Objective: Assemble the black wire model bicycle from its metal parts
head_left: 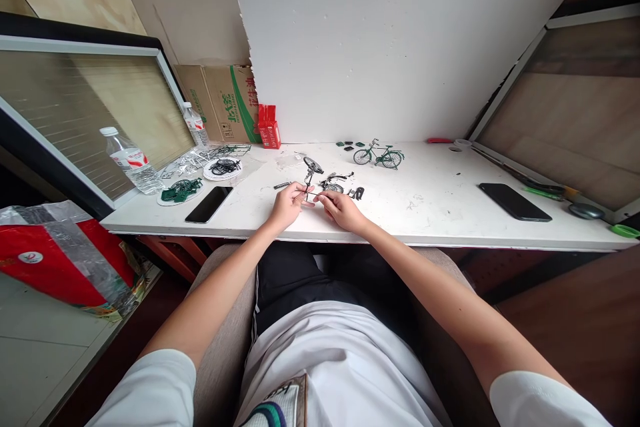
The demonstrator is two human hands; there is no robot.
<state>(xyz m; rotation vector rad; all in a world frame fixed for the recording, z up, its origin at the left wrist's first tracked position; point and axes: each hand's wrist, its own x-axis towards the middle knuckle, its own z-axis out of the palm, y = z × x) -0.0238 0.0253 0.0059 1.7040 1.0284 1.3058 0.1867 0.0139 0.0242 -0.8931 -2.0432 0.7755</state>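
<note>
My left hand (287, 207) is closed, its fingertips pinching a dark model bicycle part, a small spoked wheel (313, 165) on a thin frame piece. Close beside it, my right hand (345, 211) pinches a thin dark rod (314, 194) that points left at the held part. The rod's exact kind is too small to tell. Just beyond the right hand lies another dark bicycle assembly with a wheel (334, 187), and small black parts (357, 193) are to its right. A finished-looking green model bicycle (379, 155) stands upright farther back.
Left on the white table (425, 213) are a phone (210, 205), plates of green parts (181, 191) and black parts (225, 167), and two water bottles (131, 160). A red box (269, 127) stands behind. Another phone (515, 202) and a mouse (586, 211) lie right. A white board (400, 53) leans at the back.
</note>
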